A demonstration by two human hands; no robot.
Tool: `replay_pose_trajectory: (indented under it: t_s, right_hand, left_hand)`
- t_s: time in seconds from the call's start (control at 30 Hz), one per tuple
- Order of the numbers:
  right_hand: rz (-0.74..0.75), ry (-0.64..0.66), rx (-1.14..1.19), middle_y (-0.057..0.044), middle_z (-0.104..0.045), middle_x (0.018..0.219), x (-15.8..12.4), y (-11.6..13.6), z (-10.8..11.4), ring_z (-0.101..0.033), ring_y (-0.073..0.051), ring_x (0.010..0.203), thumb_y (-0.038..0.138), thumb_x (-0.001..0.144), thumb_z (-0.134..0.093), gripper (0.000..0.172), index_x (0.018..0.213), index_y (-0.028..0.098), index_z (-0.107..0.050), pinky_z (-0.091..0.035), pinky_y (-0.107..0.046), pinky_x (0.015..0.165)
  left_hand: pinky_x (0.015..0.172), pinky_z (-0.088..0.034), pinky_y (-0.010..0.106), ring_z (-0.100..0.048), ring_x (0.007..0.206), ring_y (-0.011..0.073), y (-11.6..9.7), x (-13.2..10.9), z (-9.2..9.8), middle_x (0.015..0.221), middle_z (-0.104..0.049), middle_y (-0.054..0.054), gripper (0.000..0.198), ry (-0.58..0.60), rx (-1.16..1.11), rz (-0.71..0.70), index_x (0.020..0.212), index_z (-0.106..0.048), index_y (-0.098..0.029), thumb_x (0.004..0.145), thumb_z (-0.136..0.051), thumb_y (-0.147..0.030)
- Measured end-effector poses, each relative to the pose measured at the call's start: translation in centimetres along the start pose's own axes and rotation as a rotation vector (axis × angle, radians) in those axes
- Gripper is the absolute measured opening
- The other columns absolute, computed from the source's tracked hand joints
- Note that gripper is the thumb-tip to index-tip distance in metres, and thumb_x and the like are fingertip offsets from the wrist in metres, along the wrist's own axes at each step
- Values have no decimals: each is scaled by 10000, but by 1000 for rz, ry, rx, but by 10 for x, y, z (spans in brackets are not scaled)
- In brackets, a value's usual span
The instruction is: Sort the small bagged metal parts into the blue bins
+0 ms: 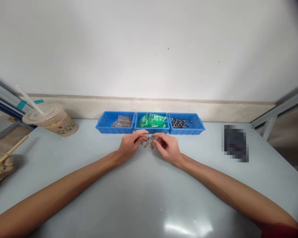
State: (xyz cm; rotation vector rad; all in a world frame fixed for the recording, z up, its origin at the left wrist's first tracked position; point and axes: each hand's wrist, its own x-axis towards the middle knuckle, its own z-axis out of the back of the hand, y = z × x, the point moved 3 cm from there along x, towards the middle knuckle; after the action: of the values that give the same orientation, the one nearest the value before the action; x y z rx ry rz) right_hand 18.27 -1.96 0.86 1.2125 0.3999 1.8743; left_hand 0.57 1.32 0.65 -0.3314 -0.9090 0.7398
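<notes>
A small clear plastic bag (148,144) with what look like small metal pieces in it is between my two hands, just in front of the middle blue bin (151,131). My left hand (130,145) is curled, thumb and forefinger closed at the bag's left upper edge. Opposite it, my right hand (169,149) is curled too, its thumb and fingertips at the bag's right edge. The exact contents are too small to make out.
Beside the middle bin with green plastic packets (154,121) stand a left blue bin (103,128) of clear bags and a right blue bin (197,128) of metal fittings (178,123). A drink cup (68,125) stands left; a pixelated dark object (235,142) lies right.
</notes>
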Motion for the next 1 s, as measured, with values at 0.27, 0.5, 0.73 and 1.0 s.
replay_pose_trajectory:
  t_s: [0.27, 0.5, 0.73, 1.0]
  right_hand:
    - [27, 131, -6, -22, -665, 707, 2, 3, -3, -560, -127, 572, 293, 910, -530, 203, 1016, 186, -665, -459, -242, 589]
    - [81, 128, -31, -33, -688, 725, 1, 1, -7, -558, -120, 553, 309, 913, -538, 205, 1003, 183, -672, -462, -237, 572]
    - [12, 9, -3, -21, -671, 643, 0, -2, -4, -555, -124, 522, 306, 913, -538, 221, 1003, 172, -688, -465, -243, 546]
    - [-15, -11, 8, -51, -720, 745, 1, -3, -2, -614, -142, 595, 290, 923, -525, 232, 985, 164, -711, -491, -252, 592]
  left_hand:
    - [689, -532, 174, -711, 714, 105, 2, -2, 0, 755, -736, -13, 207, 9, -12, -14, 1047, -585, -190, 963, -470, -341]
    - [673, -540, 185, -708, 698, 111, 4, -5, -1, 753, -733, -9, 243, -3, 7, -37, 1046, -587, -191, 950, -491, -393]
    - [665, -540, 177, -708, 728, 113, -3, -1, 2, 848, -741, 19, 228, -8, 14, -36, 1046, -631, -189, 948, -507, -353]
    - [725, -548, 201, -667, 819, 118, -14, 6, 4, 906, -714, 47, 126, -67, -10, -243, 993, -670, -183, 900, -586, -177]
